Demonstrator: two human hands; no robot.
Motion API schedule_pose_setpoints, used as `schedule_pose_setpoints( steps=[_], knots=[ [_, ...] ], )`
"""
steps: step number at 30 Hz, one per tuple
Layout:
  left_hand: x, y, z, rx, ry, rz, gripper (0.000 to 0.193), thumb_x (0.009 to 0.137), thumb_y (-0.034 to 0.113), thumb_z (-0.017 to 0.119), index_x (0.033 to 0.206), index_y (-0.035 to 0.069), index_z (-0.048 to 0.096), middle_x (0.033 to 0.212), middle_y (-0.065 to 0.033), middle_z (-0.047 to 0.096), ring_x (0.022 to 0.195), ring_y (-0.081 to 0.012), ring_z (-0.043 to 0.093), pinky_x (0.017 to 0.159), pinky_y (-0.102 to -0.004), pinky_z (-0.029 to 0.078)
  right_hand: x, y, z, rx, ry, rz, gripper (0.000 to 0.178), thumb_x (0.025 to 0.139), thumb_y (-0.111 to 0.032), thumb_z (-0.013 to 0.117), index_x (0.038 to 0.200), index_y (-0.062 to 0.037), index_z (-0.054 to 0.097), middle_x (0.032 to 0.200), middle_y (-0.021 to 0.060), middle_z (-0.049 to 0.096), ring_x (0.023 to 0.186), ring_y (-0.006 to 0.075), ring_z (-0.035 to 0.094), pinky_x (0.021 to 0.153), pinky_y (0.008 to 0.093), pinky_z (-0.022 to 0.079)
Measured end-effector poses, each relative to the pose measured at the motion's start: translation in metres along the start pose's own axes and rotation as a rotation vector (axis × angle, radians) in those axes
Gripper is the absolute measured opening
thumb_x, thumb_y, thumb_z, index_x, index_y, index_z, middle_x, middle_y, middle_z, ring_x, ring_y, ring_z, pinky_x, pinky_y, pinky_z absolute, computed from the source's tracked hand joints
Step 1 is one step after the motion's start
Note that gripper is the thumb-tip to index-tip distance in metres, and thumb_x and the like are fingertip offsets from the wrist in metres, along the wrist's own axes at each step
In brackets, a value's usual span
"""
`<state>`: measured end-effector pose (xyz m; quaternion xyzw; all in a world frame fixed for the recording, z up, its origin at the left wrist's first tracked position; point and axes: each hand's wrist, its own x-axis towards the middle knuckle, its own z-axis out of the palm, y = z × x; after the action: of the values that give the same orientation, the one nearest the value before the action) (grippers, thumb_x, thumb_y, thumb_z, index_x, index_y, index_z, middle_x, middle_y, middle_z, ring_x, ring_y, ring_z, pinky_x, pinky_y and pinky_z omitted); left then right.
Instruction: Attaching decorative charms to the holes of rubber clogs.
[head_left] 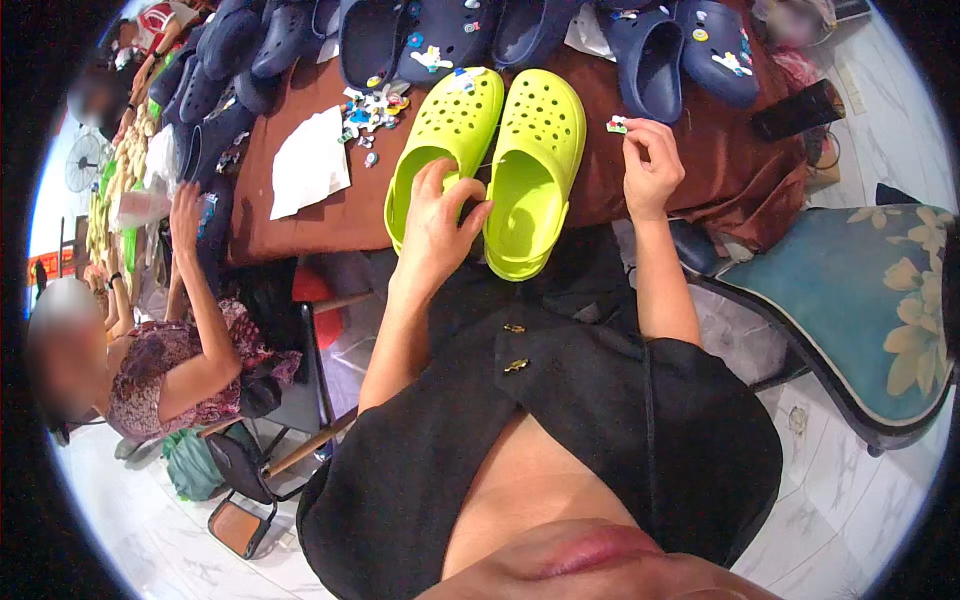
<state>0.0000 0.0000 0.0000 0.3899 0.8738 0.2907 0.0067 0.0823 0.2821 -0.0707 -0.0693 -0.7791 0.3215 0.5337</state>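
A pair of lime-green clogs lies at the table's near edge, toes pointing away. My left hand (437, 215) is closed on the left clog (425, 130), its fingers reaching into the foot opening. White and blue charms sit on that clog's toe. The right clog (541, 120) beside it shows only bare holes on top. Right of the pair, my right hand (652, 170) pinches a small charm (617, 125) of white, red and green between thumb and fingertips, raised apart from the clogs.
Loose charms (372, 115) are heaped left of the clogs, near a white paper sheet (311, 163). Navy clogs (440, 40) line the far side of the brown-covered table (270, 225). A dark cylinder (798, 110) and a floral chair (850, 300) are at right. Another person (170, 370) works at left.
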Motion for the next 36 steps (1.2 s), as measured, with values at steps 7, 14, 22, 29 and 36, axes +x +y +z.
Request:
schedule_pose_setpoints(
  steps=[7, 14, 22, 29, 36],
  knots=[
    [0.004, 0.000, 0.010, 0.049, -0.059, 0.074, 0.032, 0.081, 0.022, 0.076, 0.112, 0.015, 0.072, 0.116, -0.0286, 0.053, 0.119, -0.0479, 0.047, 0.100, -0.0520, 0.041, -0.017, -0.007, -0.029, -0.044, 0.010, 0.182, 0.021, 0.079, 0.009, 0.067, 0.095, -0.0035, 0.070, 0.096, 0.0106, 0.069, 0.091, 0.0238, 0.067, 0.080, 0.0326, 0.052],
    [0.014, -0.011, 0.033, 0.040, -0.021, 0.136, 0.035, 0.082, 0.017, 0.075, 0.117, 0.014, 0.070, 0.098, -0.0234, 0.059, 0.098, -0.0426, 0.056, 0.088, -0.0484, 0.046, -0.094, -0.007, -0.125, 0.220, 0.165, 0.517, 0.015, 0.085, 0.012, 0.062, 0.090, 0.0006, 0.070, 0.104, 0.0057, 0.054, 0.091, 0.0155, 0.061, 0.080, 0.0281, 0.054],
    [0.023, -0.008, 0.042, 0.146, -0.085, 0.110, 0.036, 0.082, 0.013, 0.074, 0.118, 0.014, 0.069, 0.107, -0.0237, 0.061, 0.103, -0.0411, 0.060, 0.091, -0.0446, 0.048, -0.207, 0.003, -0.180, 0.812, 0.466, 1.116, 0.013, 0.090, 0.006, 0.049, 0.096, 0.0043, 0.061, 0.098, 0.0154, 0.064, 0.090, 0.0312, 0.067, 0.084, 0.0409, 0.057],
    [0.027, -0.006, 0.042, 0.183, -0.121, -0.016, 0.035, 0.084, 0.014, 0.073, 0.118, 0.016, 0.069, 0.104, -0.0233, 0.062, 0.100, -0.0403, 0.060, 0.089, -0.0443, 0.048, -0.214, 0.035, -0.166, 0.672, 0.041, 1.404, 0.010, 0.089, 0.004, 0.056, 0.096, 0.0047, 0.062, 0.093, 0.0155, 0.067, 0.087, 0.0264, 0.069, 0.082, 0.0358, 0.057],
    [0.024, -0.012, 0.047, 0.124, -0.051, 0.083, 0.033, 0.085, 0.013, 0.070, 0.118, 0.015, 0.069, 0.107, -0.0206, 0.064, 0.100, -0.0388, 0.061, 0.088, -0.0430, 0.049, -0.263, 0.129, -0.053, 0.594, -0.187, 1.842, 0.028, 0.087, 0.005, 0.062, 0.114, 0.0017, 0.058, 0.107, 0.0156, 0.064, 0.091, 0.0246, 0.067, 0.079, 0.0355, 0.059]
  ],
)
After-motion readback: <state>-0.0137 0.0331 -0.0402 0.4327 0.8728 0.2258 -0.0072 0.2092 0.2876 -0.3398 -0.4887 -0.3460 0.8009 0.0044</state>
